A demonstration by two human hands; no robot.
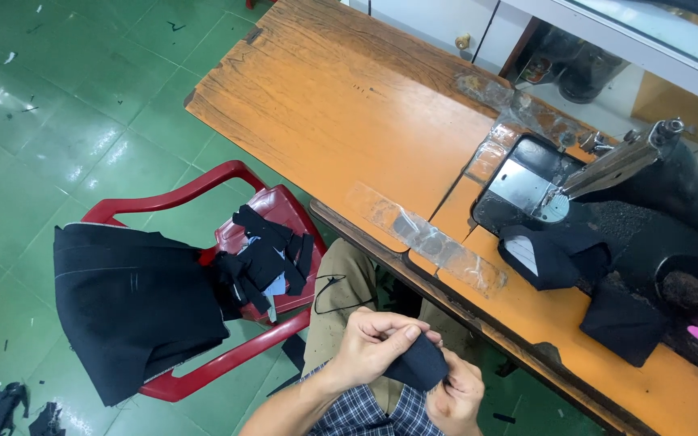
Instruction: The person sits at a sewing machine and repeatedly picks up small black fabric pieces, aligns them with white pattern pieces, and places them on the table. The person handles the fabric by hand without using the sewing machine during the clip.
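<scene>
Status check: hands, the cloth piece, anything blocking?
Left hand and right hand both pinch small dark cloth piece over lap. Nothing blocking.

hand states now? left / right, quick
Left hand: closed, pinching the top edge of the dark cloth piece.
Right hand: closed on the same cloth piece from below.

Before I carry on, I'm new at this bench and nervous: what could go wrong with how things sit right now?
The small dark fabric piece is pinched by both the left hand and right hand over the lap, off the table; it may drop to the green floor. The dark garment drapes over the red plastic chair arm and could slide off. Dark pieces lie near the sewing machine's needle area and might snag.
</scene>
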